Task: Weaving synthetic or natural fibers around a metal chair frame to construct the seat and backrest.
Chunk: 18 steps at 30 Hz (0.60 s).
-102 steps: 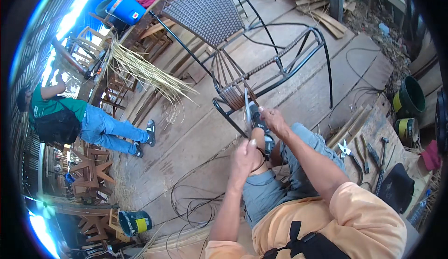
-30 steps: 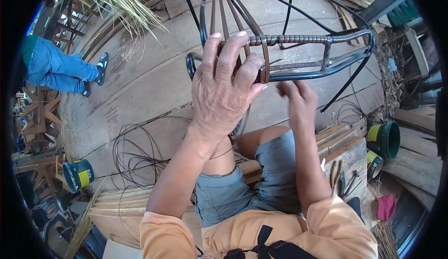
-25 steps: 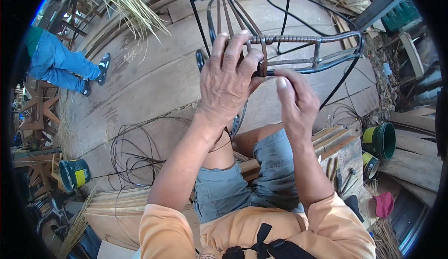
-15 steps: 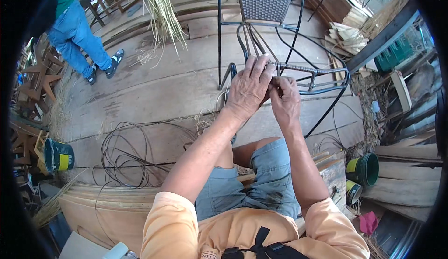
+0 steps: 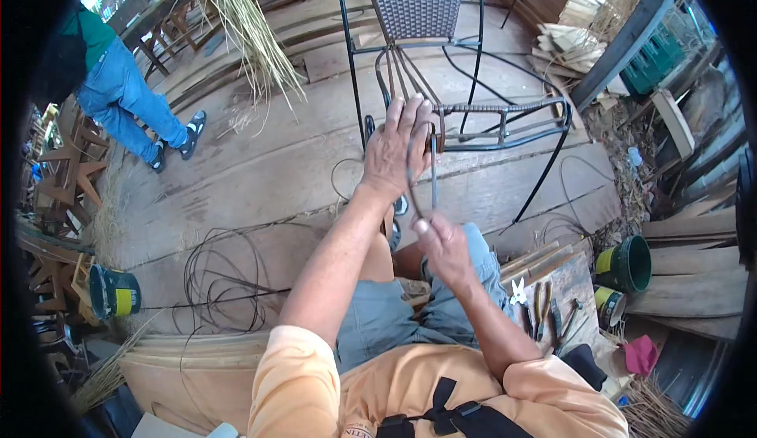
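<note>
The panelled floor [image 5: 276, 178] bears the woven, metal-framed chair [image 5: 414, 4] at and beyond your left fingers [image 5: 410, 116]; left of them, nearer you, loose dark strands [image 5: 240, 284] lie looped. Right of your right fingers [image 5: 432, 233], a wooden board [image 5: 569, 274] carries snips [image 5: 518, 290], pliers [image 5: 541, 302] and a hammer [image 5: 575, 310].

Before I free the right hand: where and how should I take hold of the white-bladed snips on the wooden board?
Probably the dark handle end of the white-bladed snips, right hand coming from above on the body side: that end lies toward the body, while the blades point away. The brown-handled pliers lie close on the right, so keep the grasp narrow.
</note>
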Tool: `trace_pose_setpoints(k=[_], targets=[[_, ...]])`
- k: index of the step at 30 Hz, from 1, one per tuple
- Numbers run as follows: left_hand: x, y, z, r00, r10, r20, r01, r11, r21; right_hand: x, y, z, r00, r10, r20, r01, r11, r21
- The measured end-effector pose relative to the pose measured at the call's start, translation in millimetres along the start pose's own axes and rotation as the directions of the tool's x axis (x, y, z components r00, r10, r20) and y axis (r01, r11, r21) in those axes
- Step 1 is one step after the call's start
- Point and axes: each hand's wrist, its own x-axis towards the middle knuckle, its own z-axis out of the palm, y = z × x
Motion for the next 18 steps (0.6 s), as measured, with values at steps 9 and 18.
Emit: trace_pose_setpoints(k=[9, 18], targets=[[-29.5, 28.3, -31.8, 0.967, -0.253, 0.006, 0.251, 0.956, -0.149, 50.2, 64.8, 8.7, 0.951, 0.296, -0.094, -0.167, 0.743, 0.648], [-21.6, 40.6, -45.2, 0.595, -0.449, 0.666, 0.670, -0.181, -0.720, 65.8, 75.9, 35.7, 0.943, 0.322, -0.086, -0.228, 0.812, 0.537]])
